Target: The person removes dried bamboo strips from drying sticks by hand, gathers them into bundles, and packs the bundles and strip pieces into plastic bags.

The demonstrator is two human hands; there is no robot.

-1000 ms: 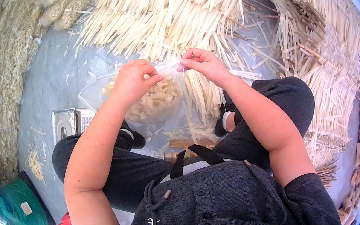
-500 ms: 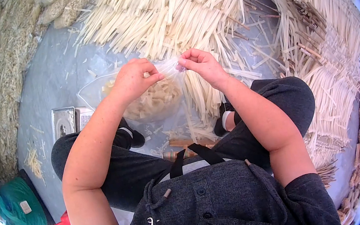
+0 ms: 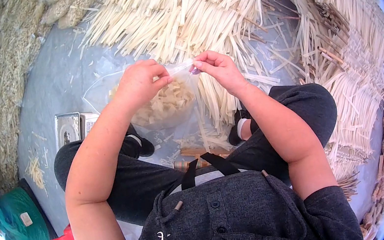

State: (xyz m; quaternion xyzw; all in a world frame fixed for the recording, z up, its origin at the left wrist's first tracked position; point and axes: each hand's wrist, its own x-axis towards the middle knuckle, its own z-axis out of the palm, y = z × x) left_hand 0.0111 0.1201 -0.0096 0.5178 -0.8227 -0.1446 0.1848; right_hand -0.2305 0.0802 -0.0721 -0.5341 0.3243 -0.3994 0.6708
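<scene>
Bag Filled, Mouth Held Between Both Hands

1. Position. The clear plastic bag (image 3: 160,121) rests on the grey floor (image 3: 49,91) ahead of me, between and slightly beyond my black shoes. Its upper edge is raised and stretched between my hands.

2. Left hand. My left hand (image 3: 139,84) is bent at the fingers. The thumb and a curled finger appear to pinch the near part of the bag's edge; the exact contact is partly hidden.

3. Right hand. My right hand (image 3: 220,70) pinches the gathered plastic between thumb and fingertips. A small purple patch shows just below this grip; I cannot tell what it is.

4. Status, complete. Short pale pieces (image 3: 173,98) are inside the bag and fill much of its body. I judge the loading to be well advanced.

5. Status, incomplete. No knot or tie is visible at the mouth, so I judge the bag to be unsealed. Long pale strips (image 3: 181,15) lie in a broad layer on the far side of the bag, outside it; some reach down beside its right edge.

6. Adjacent equipment. A scale (image 3: 68,129) with a metal tray stands to the left of the bag, near my left knee. Its tray carries no bag. Its reading is not legible from here.
</scene>
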